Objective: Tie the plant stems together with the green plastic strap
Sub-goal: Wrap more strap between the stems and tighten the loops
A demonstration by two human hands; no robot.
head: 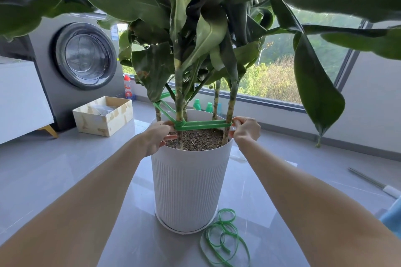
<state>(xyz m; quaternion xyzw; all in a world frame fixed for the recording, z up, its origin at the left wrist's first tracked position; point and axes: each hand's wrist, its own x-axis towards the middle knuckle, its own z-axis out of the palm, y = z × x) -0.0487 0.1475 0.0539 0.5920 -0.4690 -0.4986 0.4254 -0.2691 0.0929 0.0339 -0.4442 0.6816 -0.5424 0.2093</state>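
A tall leafy plant with several pale stems (179,102) grows from soil in a white ribbed pot (188,188). A green plastic strap (206,124) is stretched around the stems just above the pot's rim, wound around the front left stem and running across to the front right stem (230,110). My left hand (158,137) pinches the strap at the front left stem. My right hand (246,129) grips the strap's other end beside the right stem. A loose coil of the same green strap (225,238) lies on the floor by the pot's base.
A grey washing machine (82,58) stands at the back left, with an open cardboard box (103,116) in front of it. Bottles (202,105) sit behind the pot by the window. A metal rod (373,182) lies on the floor at the right. Big leaves hang overhead.
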